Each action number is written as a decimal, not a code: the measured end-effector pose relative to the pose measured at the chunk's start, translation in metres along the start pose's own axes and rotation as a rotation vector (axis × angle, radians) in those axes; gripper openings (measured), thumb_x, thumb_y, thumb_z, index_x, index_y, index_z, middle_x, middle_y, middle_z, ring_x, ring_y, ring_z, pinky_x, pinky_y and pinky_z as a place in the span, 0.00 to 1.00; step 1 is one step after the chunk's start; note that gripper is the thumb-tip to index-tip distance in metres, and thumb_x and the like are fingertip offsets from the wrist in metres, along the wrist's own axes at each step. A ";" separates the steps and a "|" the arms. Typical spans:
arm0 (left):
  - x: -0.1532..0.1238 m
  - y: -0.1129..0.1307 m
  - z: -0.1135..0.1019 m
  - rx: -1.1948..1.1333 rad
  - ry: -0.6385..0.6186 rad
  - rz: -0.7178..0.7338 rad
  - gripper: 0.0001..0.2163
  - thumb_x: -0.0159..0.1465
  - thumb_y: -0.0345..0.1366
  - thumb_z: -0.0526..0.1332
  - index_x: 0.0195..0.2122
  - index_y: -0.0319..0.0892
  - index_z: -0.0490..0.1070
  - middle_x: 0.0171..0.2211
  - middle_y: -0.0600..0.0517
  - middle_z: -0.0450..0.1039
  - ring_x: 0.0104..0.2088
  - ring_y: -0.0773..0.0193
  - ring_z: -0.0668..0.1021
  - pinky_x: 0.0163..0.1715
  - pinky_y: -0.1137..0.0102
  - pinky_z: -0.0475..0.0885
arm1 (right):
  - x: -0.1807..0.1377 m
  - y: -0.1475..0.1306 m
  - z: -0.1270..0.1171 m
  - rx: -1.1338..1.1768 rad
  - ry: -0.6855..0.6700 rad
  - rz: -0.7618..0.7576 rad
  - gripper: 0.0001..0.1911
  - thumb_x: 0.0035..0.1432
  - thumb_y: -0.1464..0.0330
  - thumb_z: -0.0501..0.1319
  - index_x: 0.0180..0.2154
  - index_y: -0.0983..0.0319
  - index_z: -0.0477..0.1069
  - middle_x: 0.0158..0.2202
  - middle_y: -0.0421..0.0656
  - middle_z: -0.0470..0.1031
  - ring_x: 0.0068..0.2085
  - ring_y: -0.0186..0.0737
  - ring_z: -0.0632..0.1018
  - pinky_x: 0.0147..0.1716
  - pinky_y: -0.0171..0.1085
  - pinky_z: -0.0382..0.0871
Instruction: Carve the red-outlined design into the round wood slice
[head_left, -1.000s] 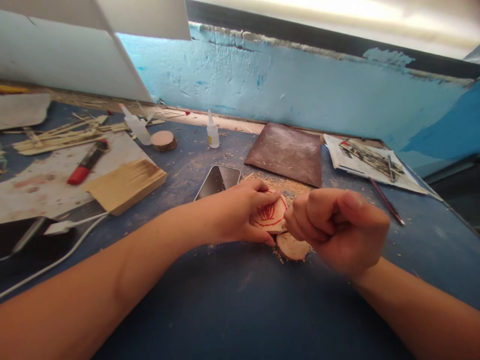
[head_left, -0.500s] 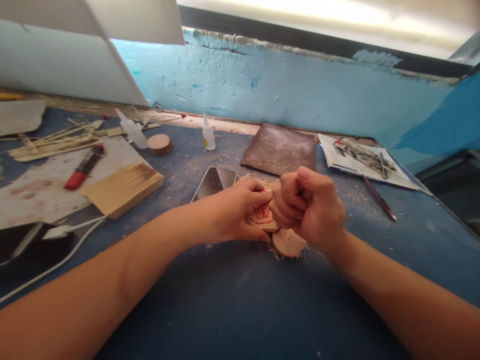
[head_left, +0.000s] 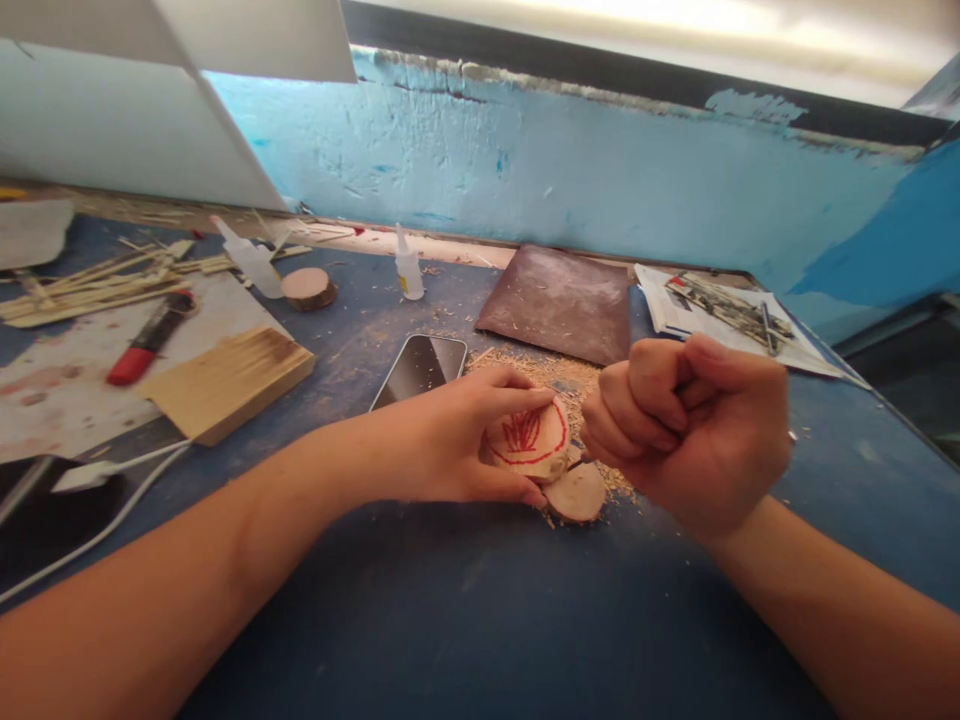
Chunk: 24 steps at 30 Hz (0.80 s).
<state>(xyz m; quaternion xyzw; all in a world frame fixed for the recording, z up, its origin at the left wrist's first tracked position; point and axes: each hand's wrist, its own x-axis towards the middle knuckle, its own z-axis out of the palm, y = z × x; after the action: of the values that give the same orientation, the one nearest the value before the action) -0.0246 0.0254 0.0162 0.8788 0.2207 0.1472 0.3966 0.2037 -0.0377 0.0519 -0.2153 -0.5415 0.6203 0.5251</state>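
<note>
My left hand point(head_left: 457, 440) grips a round wood slice point(head_left: 529, 442) with a red drawing on it, thumb below and fingers over its top edge. The slice leans tilted on a second, plain wood slice point(head_left: 577, 492) lying among wood shavings. My right hand point(head_left: 690, 430) is closed in a fist just to the right of the drawn slice, near its edge. What the fist holds is hidden by the fingers.
A phone point(head_left: 418, 368) lies face up behind my left hand. Behind it are a brown sheet point(head_left: 559, 300), a glue bottle point(head_left: 408, 272) and another wood slice point(head_left: 307, 287). A wooden block point(head_left: 225, 380), a red cutter point(head_left: 142, 338) and sticks are at the left. Papers with tools point(head_left: 720, 310) lie far right.
My right fist pushed in against the drawn slice, then pulled back to the right and up. The left hand kept its grip on the slice, which now shows more of its face.
</note>
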 end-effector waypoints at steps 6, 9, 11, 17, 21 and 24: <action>0.000 0.001 0.000 0.012 -0.020 -0.004 0.23 0.68 0.45 0.79 0.62 0.52 0.83 0.70 0.44 0.73 0.71 0.44 0.75 0.78 0.47 0.67 | -0.002 0.000 0.007 -0.040 0.035 -0.029 0.36 0.79 0.45 0.54 0.22 0.57 0.55 0.17 0.34 0.47 0.18 0.33 0.53 0.19 0.37 0.53; 0.001 0.000 0.001 0.013 -0.013 -0.006 0.23 0.67 0.45 0.79 0.62 0.51 0.84 0.69 0.44 0.73 0.70 0.44 0.75 0.77 0.48 0.67 | -0.003 0.002 0.008 -0.035 0.031 -0.044 0.36 0.79 0.45 0.54 0.22 0.57 0.56 0.17 0.34 0.47 0.18 0.32 0.52 0.19 0.37 0.52; 0.001 -0.001 0.001 0.008 -0.014 -0.002 0.22 0.67 0.45 0.80 0.61 0.52 0.84 0.68 0.45 0.73 0.70 0.45 0.75 0.77 0.49 0.68 | -0.002 0.005 0.009 -0.023 0.037 -0.043 0.36 0.79 0.46 0.54 0.22 0.58 0.54 0.17 0.33 0.46 0.18 0.32 0.51 0.19 0.36 0.52; 0.002 -0.001 0.001 0.035 -0.058 -0.019 0.18 0.69 0.43 0.79 0.59 0.56 0.85 0.69 0.46 0.70 0.69 0.44 0.75 0.76 0.48 0.69 | 0.007 0.020 0.017 0.014 0.139 0.006 0.38 0.76 0.45 0.60 0.20 0.58 0.52 0.17 0.33 0.47 0.17 0.29 0.49 0.17 0.34 0.49; 0.002 -0.001 0.002 0.024 -0.065 -0.033 0.16 0.69 0.41 0.78 0.58 0.56 0.86 0.68 0.47 0.70 0.68 0.45 0.76 0.75 0.47 0.69 | 0.011 0.027 0.018 0.024 0.258 0.036 0.37 0.75 0.48 0.61 0.20 0.57 0.51 0.17 0.33 0.47 0.17 0.29 0.49 0.16 0.33 0.46; 0.003 -0.001 0.001 0.023 -0.076 -0.031 0.18 0.69 0.42 0.78 0.60 0.55 0.85 0.70 0.46 0.69 0.70 0.44 0.73 0.77 0.47 0.67 | 0.009 0.025 0.012 0.069 0.182 0.056 0.33 0.74 0.52 0.61 0.20 0.57 0.51 0.17 0.33 0.47 0.17 0.29 0.49 0.16 0.33 0.47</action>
<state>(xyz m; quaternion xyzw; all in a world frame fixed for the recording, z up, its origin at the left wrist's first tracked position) -0.0217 0.0267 0.0146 0.8848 0.2205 0.1049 0.3969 0.1798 -0.0320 0.0361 -0.2678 -0.4635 0.6309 0.5617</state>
